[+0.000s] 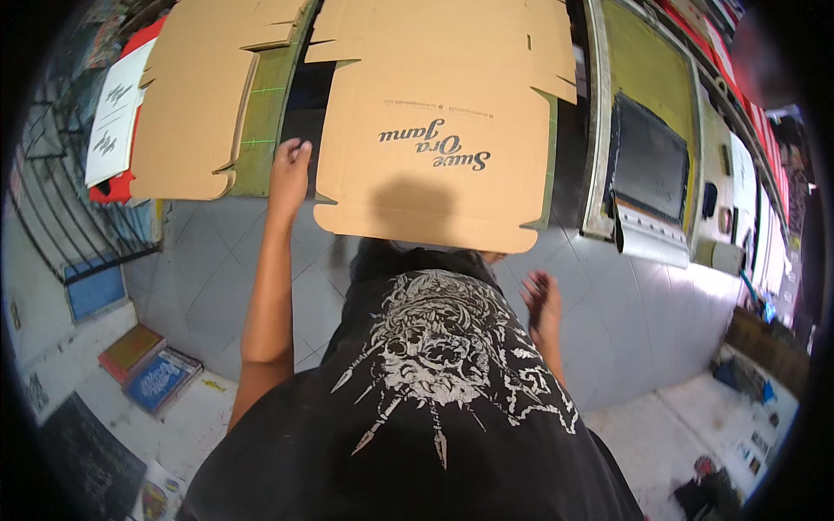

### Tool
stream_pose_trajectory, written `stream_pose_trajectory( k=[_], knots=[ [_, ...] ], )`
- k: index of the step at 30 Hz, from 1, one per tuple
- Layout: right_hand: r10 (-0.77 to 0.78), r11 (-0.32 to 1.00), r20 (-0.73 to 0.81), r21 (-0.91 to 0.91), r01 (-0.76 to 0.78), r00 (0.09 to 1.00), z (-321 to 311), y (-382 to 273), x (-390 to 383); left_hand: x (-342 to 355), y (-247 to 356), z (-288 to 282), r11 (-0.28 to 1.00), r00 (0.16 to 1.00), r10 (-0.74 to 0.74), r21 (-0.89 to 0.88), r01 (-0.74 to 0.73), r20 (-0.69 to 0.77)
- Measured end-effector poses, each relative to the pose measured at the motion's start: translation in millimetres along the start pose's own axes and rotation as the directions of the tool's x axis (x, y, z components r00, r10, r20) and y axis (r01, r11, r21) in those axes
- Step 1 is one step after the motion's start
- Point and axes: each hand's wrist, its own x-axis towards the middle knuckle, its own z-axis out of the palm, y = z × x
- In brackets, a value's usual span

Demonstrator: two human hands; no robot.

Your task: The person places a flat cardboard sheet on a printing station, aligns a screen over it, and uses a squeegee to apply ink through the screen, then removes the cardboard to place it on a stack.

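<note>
At twelve o'clock lies the printed cardboard (443, 87), apparently being positioned, the left hand (289, 174) at ten loosely curled, the right hand (543, 304) at four half open, fingers seemingly empty, so gripping calls for reaching its edges.

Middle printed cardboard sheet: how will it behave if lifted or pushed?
The printed cardboard sheet is probably light for its size: it looks thin. It likely stays fairly stiff but may bend where its sides are notched. Pushed, it would probably slide, not tip, as it lies flat.
</note>
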Motion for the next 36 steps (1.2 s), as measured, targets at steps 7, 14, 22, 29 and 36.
stream_pose_trajectory(
  k=[7,14,22,29,36],
  knots=[
    [0.138,0.955,0.313,0.21,-0.21,0.94,142.9,-6.4,-28.6,61.6,23.1,33.0,0.96,0.965,-0.003,-0.268,0.076,0.264],
    [0.043,0.961,0.136,0.267,-0.079,0.99,186.0,3.2,-39.3,81.3,28.2,37.2,0.93,0.948,-0.061,-0.328,0.167,0.312],
    [-0.205,0.924,0.087,0.347,0.163,0.975,219.2,-26.3,-66.4,105.6,33.4,34.0,0.881,0.901,0.029,-0.437,0.182,0.433],
    [-0.32,0.893,0.094,0.363,0.266,0.943,205.8,-41.2,-78.6,149.4,78.8,30.9,0.612,0.578,-0.009,-0.452,0.649,0.816],
    [-0.44,0.874,0.056,0.254,0.413,0.896,199.6,-24.7,-86.9,152.7,61.2,47.8,0.551,0.514,0.138,-0.497,0.671,0.847]
  ],
)
